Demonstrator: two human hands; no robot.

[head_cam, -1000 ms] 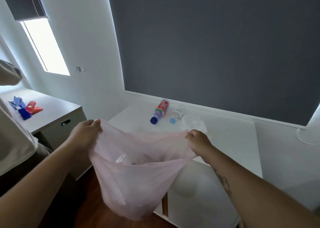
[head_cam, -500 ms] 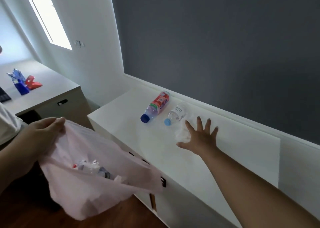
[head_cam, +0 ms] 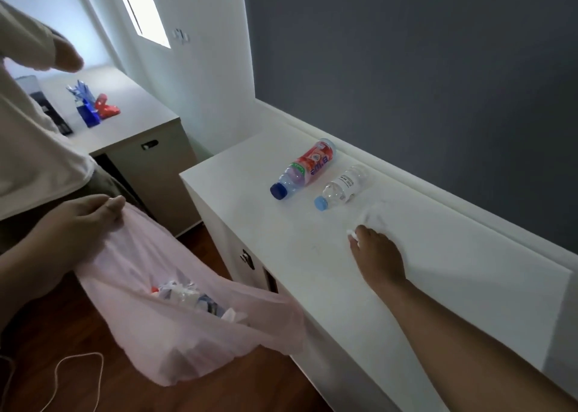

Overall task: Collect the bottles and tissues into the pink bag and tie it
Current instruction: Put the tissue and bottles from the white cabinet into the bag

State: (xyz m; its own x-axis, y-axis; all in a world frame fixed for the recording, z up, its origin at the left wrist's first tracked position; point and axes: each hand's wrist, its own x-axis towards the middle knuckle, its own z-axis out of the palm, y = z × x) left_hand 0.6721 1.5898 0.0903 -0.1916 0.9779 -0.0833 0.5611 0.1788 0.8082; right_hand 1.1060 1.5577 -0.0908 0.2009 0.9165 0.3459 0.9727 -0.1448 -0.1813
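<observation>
Soft daylight comes from the window (head_cam: 140, 8) on my upper left, overexposed to pure white. The room is rather dim. Straight edges bend near the borders.

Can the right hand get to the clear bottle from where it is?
Probably yes: the right hand is on the tissue just beside the clear bottle, with bare countertop between.

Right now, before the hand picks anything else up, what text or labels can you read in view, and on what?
Red-labelled bottle: large pale lettering on the red wrap, seen upside down and too blurred to read.
Small clear bottle: white label with dark print, too small to read.
Items inside the pink bag: no legible print.
Blue and red objects on the far desk: no readable text.
Nothing here can be quoted reliably.
</observation>
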